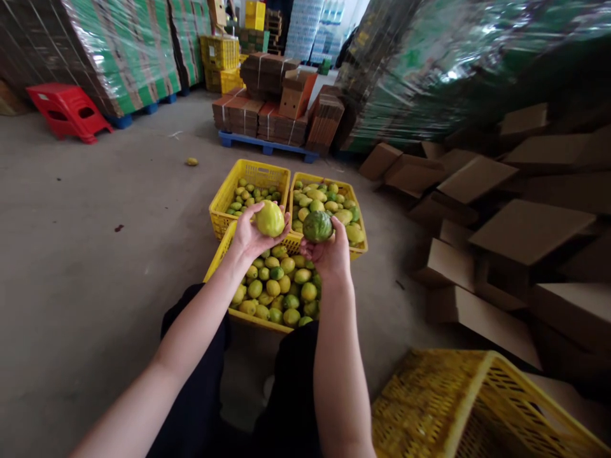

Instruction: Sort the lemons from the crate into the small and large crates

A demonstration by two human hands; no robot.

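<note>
My left hand [252,234] holds a yellow-green fruit [270,219], its fingers curled round the underside. Beside it, my right hand [330,249] grips a dark green, bumpy fruit [317,226]. Both hands are raised over the near yellow crate [219,254], where many yellow and green fruits [273,286] lie between my knees. Two more yellow crates stand just beyond: the back left one [222,202] has smaller fruits low inside, and the back right one [363,236] is full of larger fruits.
A yellow crate [420,394] lies at the lower right. Open cardboard boxes [532,229] are heaped on the right. Ahead, a blue pallet [267,146] bears flattened cartons. One fruit [191,161] lies on the floor, and a red stool [70,109] stands at the left.
</note>
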